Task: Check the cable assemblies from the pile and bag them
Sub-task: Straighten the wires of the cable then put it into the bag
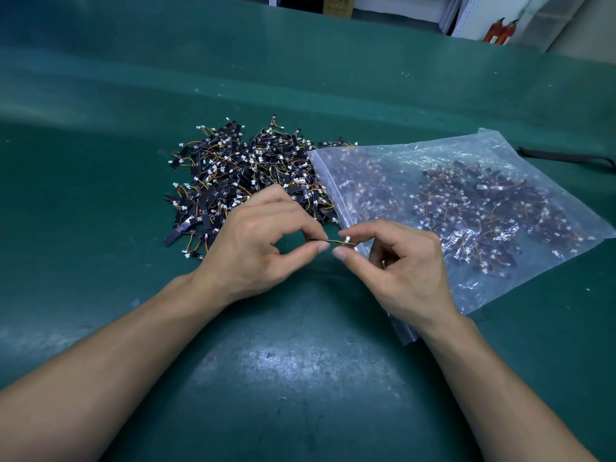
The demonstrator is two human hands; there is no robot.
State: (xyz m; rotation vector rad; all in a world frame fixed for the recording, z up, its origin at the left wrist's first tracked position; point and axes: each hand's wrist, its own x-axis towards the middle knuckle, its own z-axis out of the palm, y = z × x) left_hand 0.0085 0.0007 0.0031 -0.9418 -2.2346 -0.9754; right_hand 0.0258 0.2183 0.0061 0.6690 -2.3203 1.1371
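We pinch one little cable [335,241] between both hands, left hand [263,235] and right hand [396,261], above the green table [300,361], just in front of the pile [246,178] and the bag [466,208].

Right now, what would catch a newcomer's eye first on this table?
First, the big tangled pile of cable assemblies in the middle of the green table, black strips with orange wires and white plugs. Just right of it lies a clear plastic bag already holding many more. In front, the left hand and right hand pinch a single cable assembly between them.
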